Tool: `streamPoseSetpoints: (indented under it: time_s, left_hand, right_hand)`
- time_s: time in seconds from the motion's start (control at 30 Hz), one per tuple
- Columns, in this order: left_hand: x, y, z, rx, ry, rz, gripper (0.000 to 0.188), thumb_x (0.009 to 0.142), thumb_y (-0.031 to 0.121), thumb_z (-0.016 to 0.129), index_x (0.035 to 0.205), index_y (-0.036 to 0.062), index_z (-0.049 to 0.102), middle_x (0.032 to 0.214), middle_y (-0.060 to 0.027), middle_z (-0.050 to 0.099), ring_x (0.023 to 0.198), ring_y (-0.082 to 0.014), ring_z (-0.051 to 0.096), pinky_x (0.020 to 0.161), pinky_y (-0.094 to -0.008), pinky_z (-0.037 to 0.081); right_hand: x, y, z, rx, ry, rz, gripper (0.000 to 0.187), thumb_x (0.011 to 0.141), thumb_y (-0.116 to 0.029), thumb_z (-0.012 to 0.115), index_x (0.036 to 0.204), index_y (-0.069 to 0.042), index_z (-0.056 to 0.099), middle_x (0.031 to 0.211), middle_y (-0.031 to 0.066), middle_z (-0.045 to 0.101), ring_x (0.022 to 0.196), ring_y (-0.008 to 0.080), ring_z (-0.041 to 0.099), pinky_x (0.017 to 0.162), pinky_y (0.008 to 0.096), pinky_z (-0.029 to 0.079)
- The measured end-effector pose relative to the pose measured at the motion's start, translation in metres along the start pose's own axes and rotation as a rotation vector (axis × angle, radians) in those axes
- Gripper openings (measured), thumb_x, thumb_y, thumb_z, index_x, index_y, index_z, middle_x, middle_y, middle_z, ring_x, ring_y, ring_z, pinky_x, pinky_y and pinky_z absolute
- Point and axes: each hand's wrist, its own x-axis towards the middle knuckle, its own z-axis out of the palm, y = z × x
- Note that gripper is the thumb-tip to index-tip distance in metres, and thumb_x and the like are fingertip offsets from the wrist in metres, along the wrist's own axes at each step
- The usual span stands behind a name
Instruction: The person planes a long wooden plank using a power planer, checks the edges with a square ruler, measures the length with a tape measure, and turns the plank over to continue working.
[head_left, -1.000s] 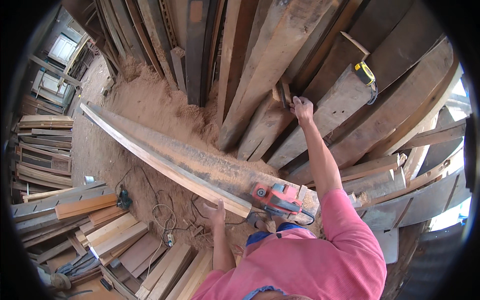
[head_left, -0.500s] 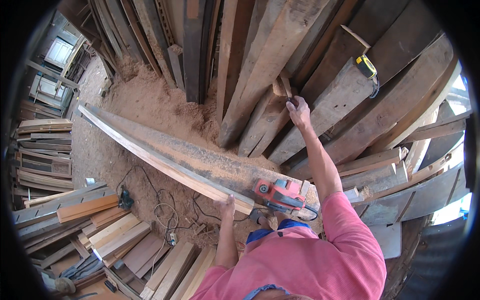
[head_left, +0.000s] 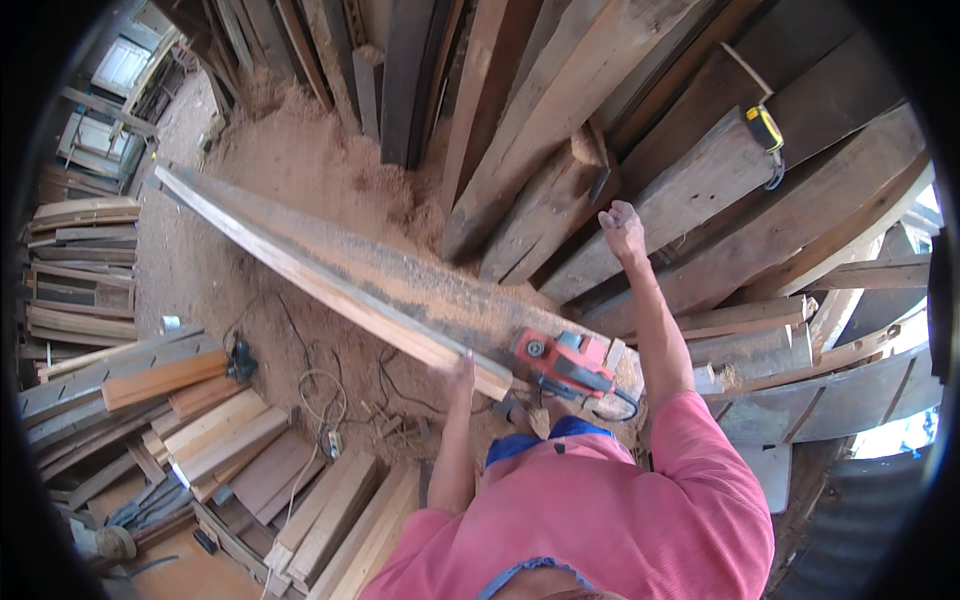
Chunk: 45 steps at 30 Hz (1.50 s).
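Observation:
My left hand grips the near end of a long pale wooden plank, which runs away to the far left along a wide, sawdust-covered timber. To the right, my right hand is raised with its fingers loosely bent and apart, and nothing shows in it. Just beyond its fingertips a small dark flat object rests against the top of an upright wooden post; its kind is unclear. A red electric planer sits on the near end of the wide timber, between my arms.
A yellow and black tape measure sits on the end of a leaning beam. Thick timbers stand along the far side and right. Stacked boards fill the near left, beside cables on the sawdust-strewn ground.
My right hand has let go of the dark object at the post and drawn slightly back and right. My left hand stays on the plank. The whole view has shifted a little.

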Motion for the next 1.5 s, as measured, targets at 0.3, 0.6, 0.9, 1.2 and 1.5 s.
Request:
streamPoseSetpoints:
  time_s: [0.3,0.6,0.9,1.2,1.5]
  left_hand:
    - [0.022,0.039,-0.004,-0.430,0.277,-0.112,0.104,0.072,0.012,0.085,0.145,-0.0135,0.014,0.136,-0.0354,0.044,0.121,-0.0416,0.056,0.111,-0.0431,0.042]
    - [0.075,0.018,0.032,-0.392,0.301,-0.143,0.110,0.077,0.022,0.084,0.144,-0.0153,0.005,0.133,-0.0396,0.042,0.121,-0.0437,0.054,0.107,-0.0467,0.046]
    - [0.072,-0.005,0.035,-0.125,0.272,0.153,0.111,0.086,0.050,0.071,0.141,-0.0243,0.009,0.140,-0.0435,0.034,0.130,-0.0491,0.045,0.111,-0.0463,0.036]
    - [-0.075,-0.071,0.052,0.107,-0.276,0.316,0.046,0.089,0.027,0.059,0.127,0.0008,0.057,0.115,-0.0278,0.066,0.115,-0.0407,0.061,0.099,-0.0489,0.047]
    - [-0.193,-0.059,0.181,0.196,-0.368,0.713,0.060,0.077,0.024,0.069,0.131,0.0033,0.053,0.134,-0.0258,0.051,0.129,-0.0471,0.042,0.109,-0.0578,0.032]
  right_hand:
    - [-0.215,0.012,-0.085,-0.394,-1.205,0.029,0.067,0.076,-0.047,0.079,0.123,-0.002,0.062,0.118,0.0226,0.067,0.110,0.0369,0.065,0.096,0.0436,0.050]
    - [-0.253,-0.001,-0.040,-0.302,-0.899,-0.014,0.051,0.074,-0.025,0.076,0.118,-0.001,0.064,0.088,0.0154,0.070,0.084,0.0284,0.069,0.080,0.0422,0.053]
    - [-0.278,-0.089,-0.084,0.304,-0.712,0.360,0.035,0.082,-0.022,0.075,0.106,0.000,0.064,0.071,0.0053,0.064,0.058,0.0096,0.059,0.053,0.0267,0.048]
    - [-0.251,-0.136,-0.053,0.315,-1.118,0.242,0.041,0.102,-0.040,0.050,0.112,-0.001,0.054,0.074,0.0011,0.055,0.055,0.0083,0.052,0.046,0.0245,0.042]
    - [-0.259,-0.081,-0.027,0.155,-1.258,-0.133,0.054,0.098,-0.049,0.054,0.104,0.005,0.056,0.073,0.0121,0.059,0.068,0.0201,0.059,0.064,0.0383,0.048]
